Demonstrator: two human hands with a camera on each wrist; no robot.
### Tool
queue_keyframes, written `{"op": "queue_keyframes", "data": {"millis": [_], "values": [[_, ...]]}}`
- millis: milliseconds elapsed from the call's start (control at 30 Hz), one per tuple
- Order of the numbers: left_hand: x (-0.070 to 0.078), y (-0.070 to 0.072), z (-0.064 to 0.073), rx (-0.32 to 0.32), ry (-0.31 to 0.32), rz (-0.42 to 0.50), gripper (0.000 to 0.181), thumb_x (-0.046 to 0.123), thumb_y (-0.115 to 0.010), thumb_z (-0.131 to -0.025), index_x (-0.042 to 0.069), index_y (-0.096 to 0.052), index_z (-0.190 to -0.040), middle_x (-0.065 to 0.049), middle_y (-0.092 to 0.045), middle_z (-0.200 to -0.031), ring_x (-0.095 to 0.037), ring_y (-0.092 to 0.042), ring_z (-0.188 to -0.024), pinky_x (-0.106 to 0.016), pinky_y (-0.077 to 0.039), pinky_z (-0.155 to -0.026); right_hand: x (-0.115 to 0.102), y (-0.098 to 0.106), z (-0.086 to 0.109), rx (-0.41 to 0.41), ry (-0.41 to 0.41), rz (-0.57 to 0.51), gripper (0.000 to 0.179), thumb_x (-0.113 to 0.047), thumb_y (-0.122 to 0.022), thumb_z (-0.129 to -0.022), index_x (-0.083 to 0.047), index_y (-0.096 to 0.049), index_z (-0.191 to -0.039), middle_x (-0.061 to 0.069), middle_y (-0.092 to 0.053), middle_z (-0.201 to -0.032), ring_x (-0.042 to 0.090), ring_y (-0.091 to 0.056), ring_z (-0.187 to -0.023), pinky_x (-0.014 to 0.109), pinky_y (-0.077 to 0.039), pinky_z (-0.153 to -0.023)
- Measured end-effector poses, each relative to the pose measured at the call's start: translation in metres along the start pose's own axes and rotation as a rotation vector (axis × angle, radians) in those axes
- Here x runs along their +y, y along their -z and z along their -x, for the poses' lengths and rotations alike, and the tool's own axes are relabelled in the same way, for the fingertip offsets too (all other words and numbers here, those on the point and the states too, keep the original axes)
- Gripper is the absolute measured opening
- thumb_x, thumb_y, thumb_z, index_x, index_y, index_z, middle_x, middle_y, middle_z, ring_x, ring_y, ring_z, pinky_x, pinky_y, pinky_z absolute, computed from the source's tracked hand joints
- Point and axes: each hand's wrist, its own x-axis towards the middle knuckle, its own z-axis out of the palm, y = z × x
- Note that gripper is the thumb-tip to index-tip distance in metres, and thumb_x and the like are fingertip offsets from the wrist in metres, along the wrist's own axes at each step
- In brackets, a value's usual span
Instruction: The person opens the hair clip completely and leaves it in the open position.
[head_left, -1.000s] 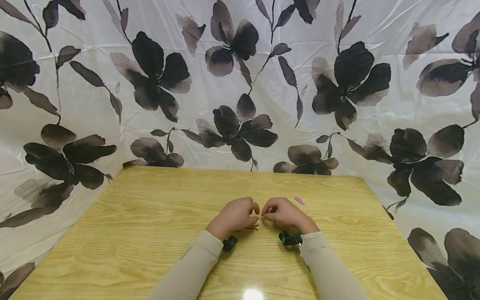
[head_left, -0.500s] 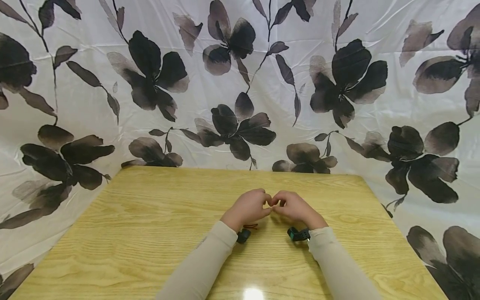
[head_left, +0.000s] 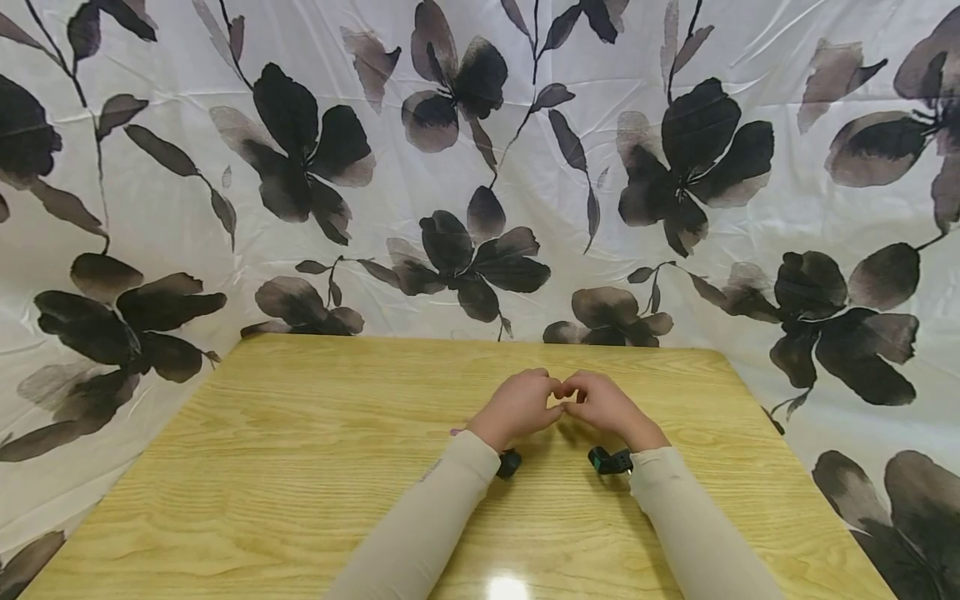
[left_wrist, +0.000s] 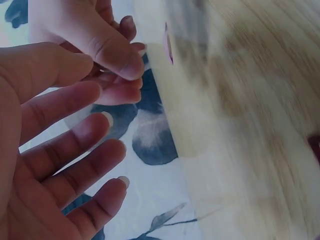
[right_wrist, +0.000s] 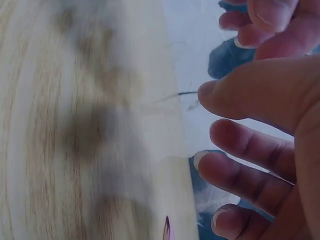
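Observation:
My left hand (head_left: 525, 404) and right hand (head_left: 606, 404) meet fingertip to fingertip above the back part of the table. In the left wrist view, the left thumb and forefinger (left_wrist: 62, 107) come close together beside the right thumb (left_wrist: 112, 50); the other left fingers are spread and slightly bent. Whether anything small lies between the fingertips is hidden. In the right wrist view, the right thumb (right_wrist: 245, 95) points toward the left hand's fingers (right_wrist: 272, 20). A narrow pink piece (left_wrist: 168, 47) lies on the table past the hands, its kind unclear.
A light wood-grain table (head_left: 322, 458) stretches around both arms. A small mauve bit (head_left: 455, 432) shows beside the left sleeve. Something dark red (left_wrist: 315, 145) sits at the left wrist view's edge. Floral cloth (head_left: 480, 167) hangs behind the table.
Both hands have moved right and farther back, from slightly apart to meeting at the fingertips. The reddish-brown thin thing by the left wrist and the pink piece are now hidden in the head view.

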Motion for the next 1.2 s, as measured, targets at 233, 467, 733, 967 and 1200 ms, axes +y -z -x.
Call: {"op": "queue_keyframes", "data": {"millis": [233,467,733,967,1200], "values": [[0.006,-0.007,-0.009,0.012,0.017,-0.001,0.027,0.035,-0.063,-0.094,0.015,-0.072,-0.11,0.0,-0.064,-0.096,-0.016,-0.06,-0.085,-0.03,-0.052,-0.077,0.006,0.001,-0.001,0.034,-0.031,0.025,0.016,-0.009,-0.069,-0.085,-0.009,-0.07,-0.101,0.006,-0.065,-0.098,0.016,-0.054,-0.077,0.032,-0.047,-0.07],[0.006,-0.015,-0.02,0.005,0.061,-0.009,0.031,0.035,-0.063,-0.093,0.014,-0.07,-0.115,-0.002,-0.066,-0.104,-0.019,-0.063,-0.095,-0.033,-0.053,-0.083,0.01,0.004,0.0,0.082,-0.086,0.038,0.024,-0.011,-0.069,-0.085,-0.008,-0.07,-0.109,0.009,-0.065,-0.1,0.02,-0.058,-0.082,0.037,-0.05,-0.074],[0.005,-0.021,-0.032,-0.021,0.077,0.026,0.03,0.026,-0.063,-0.091,0.013,-0.069,-0.117,-0.004,-0.068,-0.108,-0.02,-0.064,-0.099,-0.032,-0.052,-0.088,0.02,0.004,0.003,0.12,-0.125,0.044,0.024,-0.012,-0.069,-0.085,-0.008,-0.07,-0.108,0.012,-0.065,-0.101,0.021,-0.058,-0.081,0.039,-0.05,-0.075],[0.003,-0.024,-0.039,-0.035,0.096,0.033,0.03,0.024,-0.063,-0.091,0.012,-0.069,-0.117,-0.005,-0.068,-0.112,-0.022,-0.064,-0.103,-0.035,-0.052,-0.09,0.028,0.003,0.006,0.135,-0.153,0.064,0.022,-0.013,-0.068,-0.088,-0.006,-0.069,-0.109,0.013,-0.066,-0.102,0.025,-0.06,-0.084,0.043,-0.051,-0.077],[0.002,-0.032,-0.045,-0.098,0.131,0.016,0.03,0.022,-0.062,-0.092,0.013,-0.067,-0.121,-0.005,-0.066,-0.117,-0.022,-0.063,-0.107,-0.035,-0.051,-0.092,0.031,0.004,0.009,0.148,-0.211,0.057,0.021,-0.018,-0.067,-0.091,-0.006,-0.07,-0.107,0.013,-0.066,-0.102,0.026,-0.061,-0.085,0.044,-0.051,-0.077]]}}
